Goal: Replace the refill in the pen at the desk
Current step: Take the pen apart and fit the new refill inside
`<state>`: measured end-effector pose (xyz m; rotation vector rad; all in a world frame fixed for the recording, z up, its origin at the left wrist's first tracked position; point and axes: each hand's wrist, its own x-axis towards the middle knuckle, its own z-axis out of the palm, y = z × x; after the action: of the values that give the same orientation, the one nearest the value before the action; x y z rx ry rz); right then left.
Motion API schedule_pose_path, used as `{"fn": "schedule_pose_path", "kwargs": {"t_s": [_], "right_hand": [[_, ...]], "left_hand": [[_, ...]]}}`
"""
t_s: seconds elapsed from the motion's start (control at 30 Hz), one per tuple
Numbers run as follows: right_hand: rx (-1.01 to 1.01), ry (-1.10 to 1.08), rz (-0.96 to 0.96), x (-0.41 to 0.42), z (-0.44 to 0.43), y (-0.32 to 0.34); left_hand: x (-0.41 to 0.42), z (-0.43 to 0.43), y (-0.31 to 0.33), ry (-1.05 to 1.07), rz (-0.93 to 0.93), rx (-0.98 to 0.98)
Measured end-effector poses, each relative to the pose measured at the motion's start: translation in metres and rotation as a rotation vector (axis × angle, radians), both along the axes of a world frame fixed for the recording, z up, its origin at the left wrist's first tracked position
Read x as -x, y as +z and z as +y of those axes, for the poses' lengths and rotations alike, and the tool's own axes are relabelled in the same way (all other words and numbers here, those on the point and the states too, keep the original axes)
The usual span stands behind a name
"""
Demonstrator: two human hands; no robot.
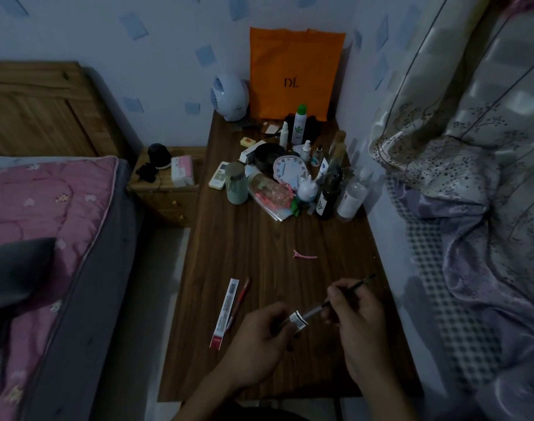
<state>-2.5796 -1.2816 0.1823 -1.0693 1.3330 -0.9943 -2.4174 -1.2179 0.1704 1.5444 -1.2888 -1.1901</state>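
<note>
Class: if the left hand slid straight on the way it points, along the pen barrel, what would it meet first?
Probably the right hand, which pinches the thin refill just beyond the pen barrel in the left hand; depth is unclear.

Head view, high, facing down, desk (259,253) close below

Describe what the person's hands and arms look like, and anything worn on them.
Both are bare. The left hand and right hand carry no gloves, and no ring shows in this dim light. The left forearm and right forearm are uncovered down to the frame's lower edge: no sleeve, watch or bracelet in view.
</note>
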Motion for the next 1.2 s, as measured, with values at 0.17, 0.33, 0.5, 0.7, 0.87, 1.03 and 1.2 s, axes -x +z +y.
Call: {"fn": "schedule_pose_path", "kwargs": {"t_s": [0.17,0.33,0.5,0.7,0.87,1.03,1.2], "right_hand": [[0.032,0.006,0.076,0.001,0.003,0.000],[0.044,0.023,0.137,-0.003,0.007,0.003],[0.166,0.060,0.268,-0.005,0.012,0.011],[0.131,0.057,0.238,-0.008,0.019,0.010],[0.081,0.088,0.191,-0.009,0.021,0.010],[0.011,0.229,0.167,-0.008,0.023,0.010],[0.057,0.202,0.120,-0.001,0.026,0.012]], "left_hand": [[0.000,0.003,0.001,-0.006,-0.073,-0.013],[0.001,0.007,0.006,0.013,-0.102,-0.016],[0.001,0.009,0.013,-0.027,-0.228,0.015],[0.003,0.012,0.017,-0.023,-0.217,0.004],[0.003,0.013,0.019,0.034,-0.130,-0.034],[0.006,0.012,0.022,0.038,-0.082,-0.038],[0.005,0.012,0.023,0.102,-0.080,-0.050]]}}
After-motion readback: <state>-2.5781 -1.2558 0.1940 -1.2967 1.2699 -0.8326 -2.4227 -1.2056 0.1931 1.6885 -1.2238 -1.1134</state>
